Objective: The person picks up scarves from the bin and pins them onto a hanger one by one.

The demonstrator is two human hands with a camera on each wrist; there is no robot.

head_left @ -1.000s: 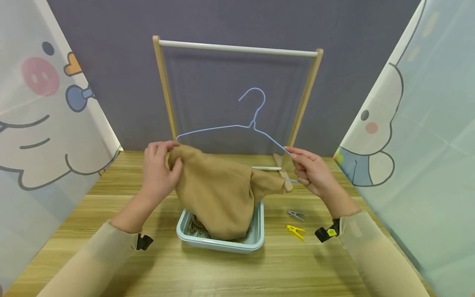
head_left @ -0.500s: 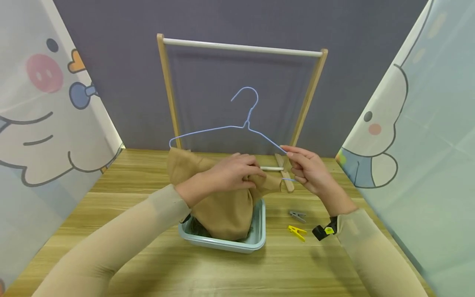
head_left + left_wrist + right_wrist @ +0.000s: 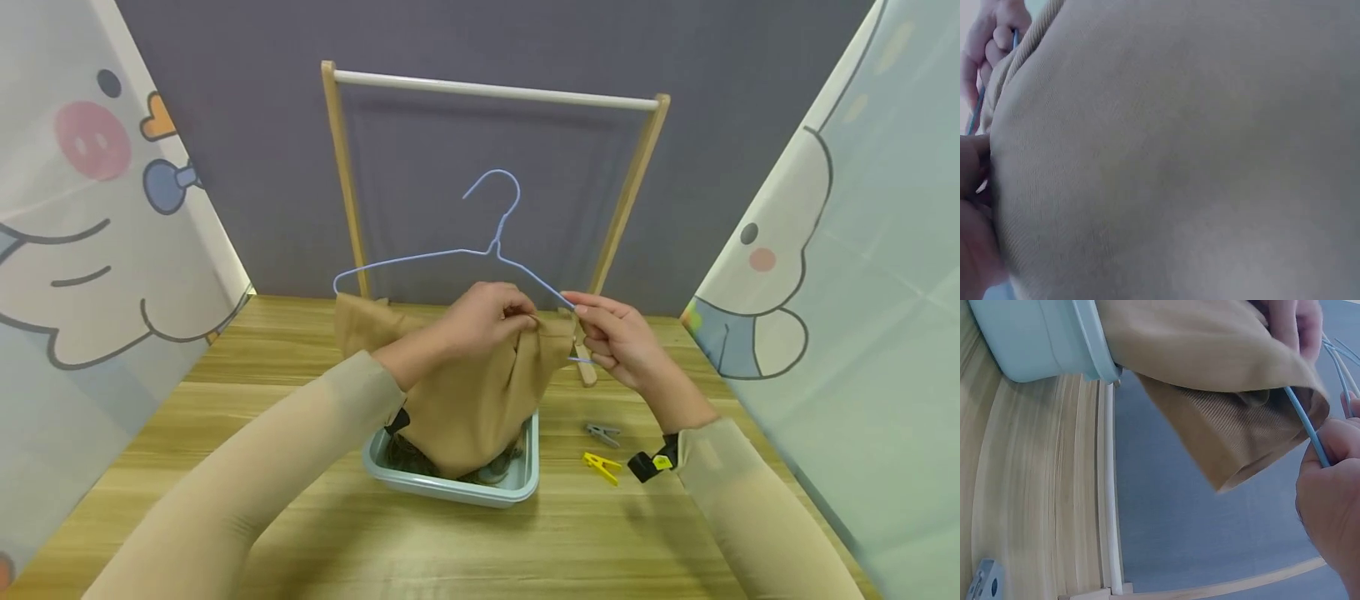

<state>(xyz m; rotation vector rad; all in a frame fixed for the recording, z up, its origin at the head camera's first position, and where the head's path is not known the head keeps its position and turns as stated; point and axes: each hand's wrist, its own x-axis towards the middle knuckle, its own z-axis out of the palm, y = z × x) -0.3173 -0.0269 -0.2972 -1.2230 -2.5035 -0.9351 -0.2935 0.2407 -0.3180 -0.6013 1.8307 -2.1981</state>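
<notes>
A blue wire clothes hanger [image 3: 498,237] stands hook up in the head view, and my right hand [image 3: 621,340] pinches its right arm and lower bar near the right corner. Draped over the hanger's lower bar is a tan garment [image 3: 468,425], its kind hidden by folds. My left hand [image 3: 487,318] pinches the garment's top edge towards the right. In the right wrist view, the bar passes through an open end of the tan cloth [image 3: 1229,431]. Cloth fills most of the left wrist view. Below, the garment's hanging part dips into a light blue basin [image 3: 465,493].
Behind the hanger stands a wooden rack with a white top rail [image 3: 487,89]. A grey clothes peg [image 3: 602,433] and a yellow clothes peg [image 3: 602,467] lie right of the basin. Dark, crumpled material [image 3: 405,457] is in the basin. Printed panels flank the table.
My left hand has left the garment's left end, crossed rightward and taken hold of its top edge. The garment's right part has been raised towards the hanger's right arm. My right hand keeps its grip.
</notes>
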